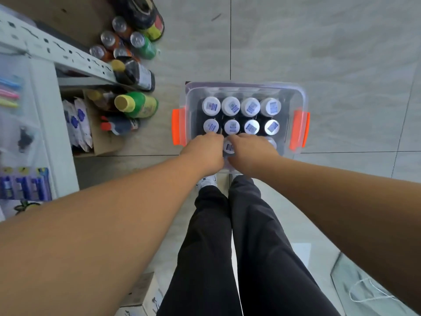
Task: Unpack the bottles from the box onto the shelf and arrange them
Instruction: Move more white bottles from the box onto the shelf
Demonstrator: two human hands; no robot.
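Note:
A clear plastic box (293, 92) with orange latches stands on the floor in front of my feet. Several dark bottles with white caps (231, 106) fill it in rows. My left hand (205, 151) reaches into the near left corner, its fingers curled down over a bottle there. My right hand (250, 151) does the same just to the right, covering another near-row bottle. One white cap (229, 147) shows between the two hands. The white metal shelf (68, 58) is on the left.
Assorted drink bottles, among them a green one (139, 104) and a dark one (134, 75), stand low by the shelf. A cardboard carton (100, 137) holds white packets. Another carton (145, 293) lies by my left leg. Grey floor tiles surround the box.

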